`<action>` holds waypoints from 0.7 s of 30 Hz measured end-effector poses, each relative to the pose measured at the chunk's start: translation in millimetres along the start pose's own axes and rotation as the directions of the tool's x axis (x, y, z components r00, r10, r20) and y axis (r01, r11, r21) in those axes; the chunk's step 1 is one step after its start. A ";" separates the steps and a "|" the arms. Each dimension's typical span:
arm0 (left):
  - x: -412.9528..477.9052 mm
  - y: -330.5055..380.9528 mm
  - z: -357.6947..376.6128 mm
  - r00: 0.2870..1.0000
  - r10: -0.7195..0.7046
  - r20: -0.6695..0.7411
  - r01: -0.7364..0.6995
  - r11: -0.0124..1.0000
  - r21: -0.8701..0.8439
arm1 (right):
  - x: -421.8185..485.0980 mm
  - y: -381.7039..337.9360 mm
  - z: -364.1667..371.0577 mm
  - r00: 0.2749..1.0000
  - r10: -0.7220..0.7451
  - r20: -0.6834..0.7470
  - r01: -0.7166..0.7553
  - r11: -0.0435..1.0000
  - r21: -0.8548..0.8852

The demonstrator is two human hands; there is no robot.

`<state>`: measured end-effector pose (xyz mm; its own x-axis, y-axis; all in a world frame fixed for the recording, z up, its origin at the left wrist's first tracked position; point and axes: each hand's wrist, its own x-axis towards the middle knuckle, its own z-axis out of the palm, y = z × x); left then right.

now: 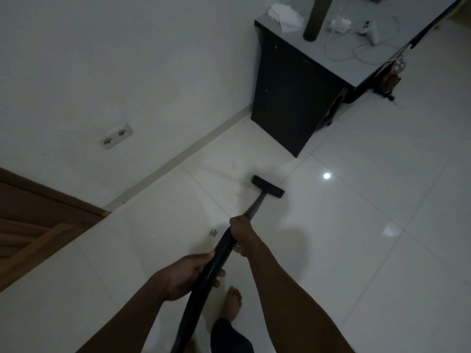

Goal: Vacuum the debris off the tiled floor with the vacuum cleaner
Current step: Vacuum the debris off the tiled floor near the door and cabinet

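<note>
Both hands hold the vacuum cleaner's black line. The right hand (pixel 242 234) has its grip wrapped around the upper end of the rigid wand (pixel 255 203), where the wand meets the ribbed hose (pixel 206 273). The left hand (pixel 187 272) has its grip closed around the hose lower down, nearer the body. The right hand is therefore the one nearer the working end.

From the right grip the wand runs forward and to the right, straight down to the floor nozzle (pixel 267 186), which sits flat on the tiled floor (pixel 356 225). The nozzle's long axis lies crosswise to the wand, so a push or pull along the wand would sweep its full width.

The debris lies off that line. A small pale scrap (pixel 233 166) rests ahead of the nozzle and to its left, near the skirting. A greyish crumpled bit (pixel 213 232) lies on the tile just to the left of the right grip, much nearer the hands than the nozzle is. A few fine specks show on the tile between the two. My judgement is that reaching either piece calls for swinging the nozzle leftward: forward for the scrap, drawn back toward the body for the crumpled bit.

Beyond the nozzle stands a dark cabinet (pixel 293 98), its worktop carrying a crumpled tissue (pixel 284 15), a dark cylinder (pixel 314 19) and white cables (pixel 356 50). No container appears in view.
</note>
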<state>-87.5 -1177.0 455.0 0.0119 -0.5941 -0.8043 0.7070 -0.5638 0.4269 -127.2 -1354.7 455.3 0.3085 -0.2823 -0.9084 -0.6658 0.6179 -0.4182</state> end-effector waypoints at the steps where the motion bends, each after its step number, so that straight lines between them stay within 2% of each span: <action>1: 3.1 2.7 2.4 1.000 0.004 -0.015 -0.004 1.000 -0.009 | 2.4 -3.9 -1.1 1.000 -0.003 0.001 0.003 1.000 0.000; 6: 5.8 8.2 -2.0 0.998 0.006 0.068 -0.005 1.000 -0.022 | 4.9 -11.1 -8.5 0.999 0.031 0.026 -0.031 1.000 -0.004; 8: 8.8 9.8 2.1 1.000 0.020 0.019 -0.020 1.000 0.004 | 6.3 -12.1 -8.1 0.999 0.031 0.012 -0.031 1.000 0.003; 12: 17.0 19.2 8.4 0.995 0.067 -0.075 -0.070 0.997 -0.028 | 12.8 -26.2 -3.2 0.995 -0.087 -0.051 0.091 0.994 0.065; 18: 2.3 10.7 -17.8 0.994 0.048 0.099 -0.040 0.996 -0.073 | 0.3 -12.5 4.4 0.995 -0.097 -0.010 0.097 0.995 0.029; 21: -3.3 7.7 -25.2 0.995 0.074 0.071 -0.065 0.991 -0.113 | -1.8 -17.7 18.0 0.996 -0.086 0.025 0.086 0.996 0.028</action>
<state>-64.2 -1164.9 450.5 0.0138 -0.6731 -0.7395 0.7804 -0.4551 0.4288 -103.7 -1351.9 464.4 0.3816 -0.3164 -0.8685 -0.6174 0.6119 -0.4943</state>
